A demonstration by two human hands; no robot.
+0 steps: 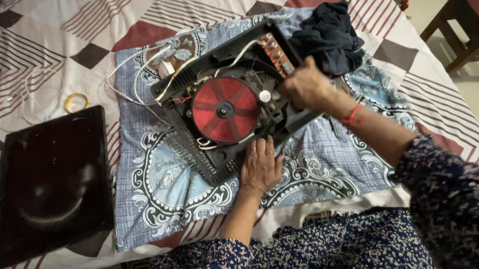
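Opened black plastic induction-cooker base with a round red coil disc, lying tilted on a blue patterned cloth on the bed. The left hand, fingers spread flat, steadies its near edge; the right hand works inside, fingers apparently bunched, their grip hidden. The black glass top panel lies apart.

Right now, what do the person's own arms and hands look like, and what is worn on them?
Both hands are bare. The left hand wears a ring on one finger. The right hand has a red thread band at the wrist. Both arms wear dark blue sleeves with a small white speckled print.
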